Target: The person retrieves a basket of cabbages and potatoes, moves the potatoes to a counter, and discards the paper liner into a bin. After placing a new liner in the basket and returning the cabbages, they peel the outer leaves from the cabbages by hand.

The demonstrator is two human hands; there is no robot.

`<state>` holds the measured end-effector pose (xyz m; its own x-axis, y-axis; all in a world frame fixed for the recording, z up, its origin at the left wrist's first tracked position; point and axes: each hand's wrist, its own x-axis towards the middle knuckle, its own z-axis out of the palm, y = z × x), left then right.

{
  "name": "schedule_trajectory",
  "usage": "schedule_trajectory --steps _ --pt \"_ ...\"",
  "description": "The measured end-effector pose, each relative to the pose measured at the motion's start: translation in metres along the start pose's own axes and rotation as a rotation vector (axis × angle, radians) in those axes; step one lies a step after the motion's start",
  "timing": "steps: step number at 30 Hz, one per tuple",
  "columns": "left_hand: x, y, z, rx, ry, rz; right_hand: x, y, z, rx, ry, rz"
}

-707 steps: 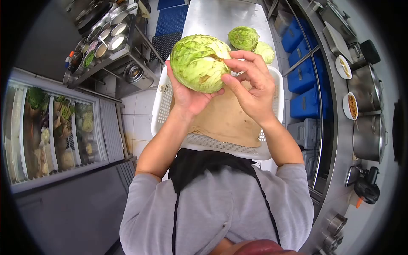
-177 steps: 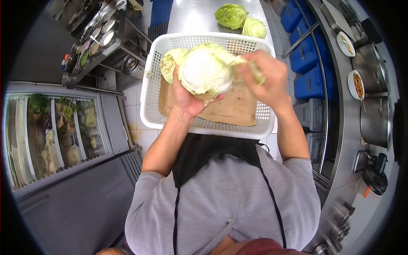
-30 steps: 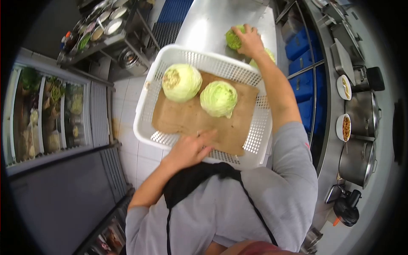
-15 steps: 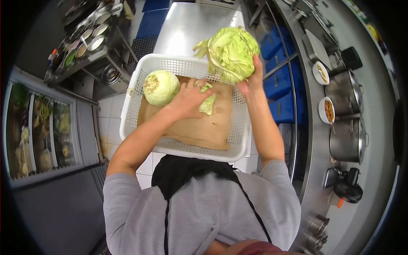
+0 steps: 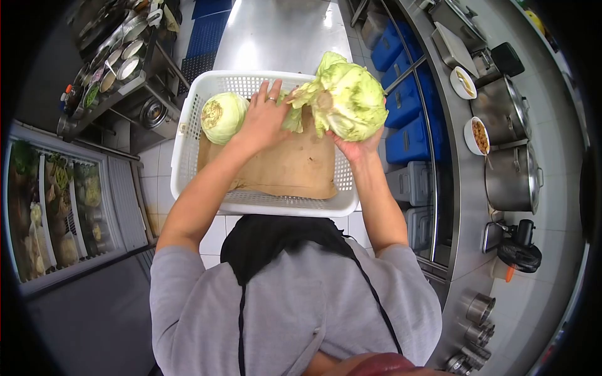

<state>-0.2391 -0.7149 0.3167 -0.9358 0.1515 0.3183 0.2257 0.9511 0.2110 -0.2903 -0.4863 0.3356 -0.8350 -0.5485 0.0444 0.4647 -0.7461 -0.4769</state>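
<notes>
My right hand (image 5: 362, 145) supports a large leafy cabbage (image 5: 351, 100) from below, over the right end of a white plastic basket (image 5: 182, 156). Its cut stem faces left, and loose outer leaves stick out on that side. My left hand (image 5: 264, 122) lies inside the basket with fingers spread, between the two cabbages. A loose leaf (image 5: 293, 120) sits by its fingertips and partly behind them. The smaller trimmed cabbage (image 5: 224, 118) rests at the basket's left, close to my left hand. Brown paper (image 5: 288, 166) lines the basket.
Beyond the basket extends a steel table (image 5: 282, 37). Blue bins (image 5: 404, 147) stand on a rack at the right, beside a counter with large pots (image 5: 511, 178) and bowls. An open-topped chiller (image 5: 63, 207) and a shelf of containers are at the left.
The large cabbage has turned so its stem shows, and it sits slightly lower. My left hand has moved up and left, spreading its fingers away from the loose leaf. The view has shifted slightly.
</notes>
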Motion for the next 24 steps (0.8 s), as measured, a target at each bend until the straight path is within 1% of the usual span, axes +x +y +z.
schedule_trajectory --steps 1,2,3,4,5,8,9,12,13,16,18,21,24 --pt "0.0 -0.001 -0.003 -0.11 0.096 0.007 -0.002 -0.002 0.005 -0.079 -0.006 -0.051" --pt "0.001 -0.002 -0.007 -0.218 0.191 0.016 -0.002 -0.004 0.011 -0.22 0.034 -0.114" --pt "0.001 -0.001 -0.011 -0.548 0.165 -0.039 -0.003 -0.003 0.018 -0.357 0.075 -0.177" --pt "-0.001 0.011 -0.031 -0.876 0.133 -0.104 -0.005 -0.002 0.026 -0.491 0.118 -0.231" --pt "-0.005 0.022 -0.045 -1.204 0.099 -0.176 -0.009 -0.003 0.04 -0.652 0.104 -0.272" --pt "-0.009 0.06 -0.054 -1.783 0.2 -0.301 -0.016 0.007 0.064 -1.374 -0.053 -0.535" --pt "-0.007 0.059 -0.055 -1.822 0.264 -0.345 -0.015 0.005 0.059 -1.526 -0.149 -0.594" --pt "-0.014 0.044 -0.056 -2.071 0.262 -0.329 -0.027 0.01 0.086 -1.037 -0.116 -0.325" --pt "-0.017 0.042 -0.055 -2.108 0.251 -0.325 -0.027 0.01 0.084 -1.062 -0.115 -0.305" --pt "-0.022 0.039 -0.051 -2.184 0.219 -0.308 -0.023 0.014 0.079 -1.194 -0.135 -0.395" --pt "-0.023 0.037 -0.049 -2.179 0.214 -0.29 -0.022 0.017 0.078 -1.171 -0.148 -0.443" --pt "-0.021 0.043 -0.055 -2.179 0.238 -0.434 -0.02 0.016 0.069 -1.18 -0.138 -0.481" --pt "-0.019 0.041 -0.063 -2.408 0.126 -0.521 -0.022 0.014 0.066 -1.169 -0.091 -0.474"
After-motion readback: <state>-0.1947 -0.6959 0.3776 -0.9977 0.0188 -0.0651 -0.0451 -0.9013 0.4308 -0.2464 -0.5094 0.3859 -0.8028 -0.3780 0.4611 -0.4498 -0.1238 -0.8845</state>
